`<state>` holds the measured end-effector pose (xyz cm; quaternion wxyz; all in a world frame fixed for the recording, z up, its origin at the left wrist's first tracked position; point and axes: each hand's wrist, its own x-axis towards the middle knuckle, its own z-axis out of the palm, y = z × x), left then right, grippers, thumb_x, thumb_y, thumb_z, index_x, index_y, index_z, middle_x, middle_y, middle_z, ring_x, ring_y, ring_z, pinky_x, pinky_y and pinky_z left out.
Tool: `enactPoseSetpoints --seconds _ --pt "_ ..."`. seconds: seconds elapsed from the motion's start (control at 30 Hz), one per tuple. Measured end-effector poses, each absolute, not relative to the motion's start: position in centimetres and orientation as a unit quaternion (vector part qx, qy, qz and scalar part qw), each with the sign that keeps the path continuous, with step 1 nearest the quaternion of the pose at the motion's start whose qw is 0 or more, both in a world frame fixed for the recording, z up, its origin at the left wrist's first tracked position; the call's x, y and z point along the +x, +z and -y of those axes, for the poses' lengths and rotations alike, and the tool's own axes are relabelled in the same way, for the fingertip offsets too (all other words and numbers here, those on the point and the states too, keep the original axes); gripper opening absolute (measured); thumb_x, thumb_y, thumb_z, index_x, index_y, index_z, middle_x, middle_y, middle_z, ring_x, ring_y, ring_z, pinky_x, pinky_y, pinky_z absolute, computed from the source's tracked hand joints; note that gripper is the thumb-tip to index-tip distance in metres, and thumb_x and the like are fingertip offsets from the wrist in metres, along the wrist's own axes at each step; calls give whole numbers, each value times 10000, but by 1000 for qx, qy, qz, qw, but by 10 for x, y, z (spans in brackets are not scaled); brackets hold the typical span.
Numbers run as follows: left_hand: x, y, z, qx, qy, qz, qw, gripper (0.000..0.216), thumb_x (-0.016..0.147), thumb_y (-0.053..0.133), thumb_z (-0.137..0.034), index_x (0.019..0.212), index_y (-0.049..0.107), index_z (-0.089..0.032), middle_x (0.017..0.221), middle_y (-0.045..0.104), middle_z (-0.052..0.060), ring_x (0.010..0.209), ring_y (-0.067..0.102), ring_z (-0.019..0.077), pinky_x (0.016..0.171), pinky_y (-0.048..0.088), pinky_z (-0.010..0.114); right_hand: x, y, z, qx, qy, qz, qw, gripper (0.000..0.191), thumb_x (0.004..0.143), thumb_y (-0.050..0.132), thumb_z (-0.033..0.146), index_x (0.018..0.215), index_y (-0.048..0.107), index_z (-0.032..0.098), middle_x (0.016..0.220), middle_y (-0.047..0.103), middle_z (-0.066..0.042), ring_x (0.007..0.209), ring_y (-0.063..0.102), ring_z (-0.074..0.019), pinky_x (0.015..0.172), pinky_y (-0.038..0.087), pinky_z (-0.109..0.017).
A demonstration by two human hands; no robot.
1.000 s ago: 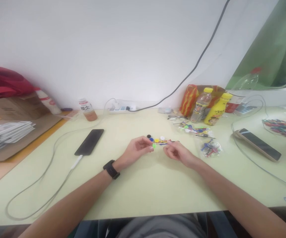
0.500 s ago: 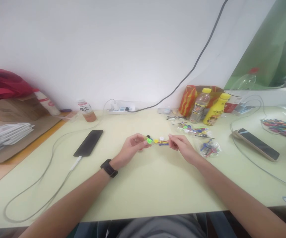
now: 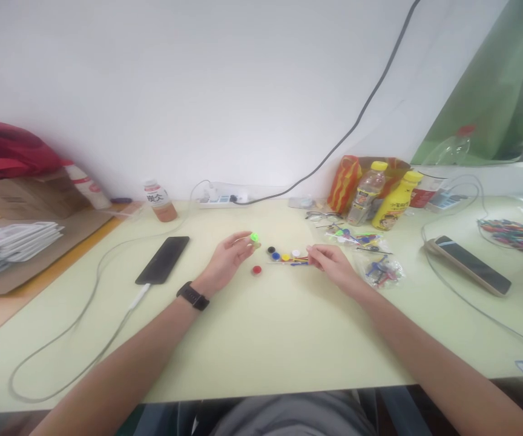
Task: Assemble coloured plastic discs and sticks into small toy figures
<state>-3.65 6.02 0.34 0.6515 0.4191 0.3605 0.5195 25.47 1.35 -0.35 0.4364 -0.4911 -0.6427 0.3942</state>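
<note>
My left hand [image 3: 226,259], with a black watch on the wrist, pinches a small bright green cap [image 3: 255,237] at its fingertips, lifted a little above the pale green table [image 3: 261,339]. A red cap [image 3: 256,270] lies on the table just right of that hand. Beyond it sits a row of small caps: black [image 3: 271,249], blue [image 3: 276,256], yellow and white [image 3: 296,253]. My right hand [image 3: 332,266] is closed on the end of a bundle of thin coloured sticks [image 3: 295,261] that lies beside the caps.
A black phone [image 3: 163,260] on a white cable lies left. Clear bags of coloured parts [image 3: 382,270], bottles [image 3: 396,200] and a second phone [image 3: 471,264] are to the right. A power strip [image 3: 223,198] and a drink bottle [image 3: 160,201] stand by the wall.
My left hand has pulled back to the left and up with the green cap, away from the sticks. A red cap now shows on the table. My right hand stayed at the sticks.
</note>
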Motion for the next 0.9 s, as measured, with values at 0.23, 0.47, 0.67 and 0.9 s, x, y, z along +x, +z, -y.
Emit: enactPoseSetpoints --seconds 0.23,0.47,0.67,0.9 --pt "-46 -5 -76 396 532 -404 630 252 868 812 -190 1098 738 -117 1190 767 146 1086 753 232 1095 549 359 264 -23 -24 -516 130 763 368 93 928 610 231 905 699 215 855 654 -39 826 605 -207 734 435 -322" --pt "-53 -13 -83 387 529 -419 628 261 878 798 -166 1124 748 -94 1206 758 171 1089 757 240 1098 555 350 270 -25 -23 -533 67 789 296 105 915 611 163 872 685 223 911 685 -57 914 619 -237 794 456 -341" --pt "-54 -16 -84 388 528 -426 624 269 871 799 -143 1130 742 -97 1212 754 174 1067 764 238 1091 565 368 272 -23 -24 -534 63 797 275 122 928 593 142 854 648 222 896 682 -46 904 609 -233 788 445 -347" --pt "-54 -17 -84 390 529 -428 621 259 860 808 -148 1110 752 -109 1207 759 164 1065 763 240 1106 559 390 271 -20 -20 -502 72 817 274 91 965 568 165 919 625 219 937 681 -61 917 594 -244 817 447 -371"
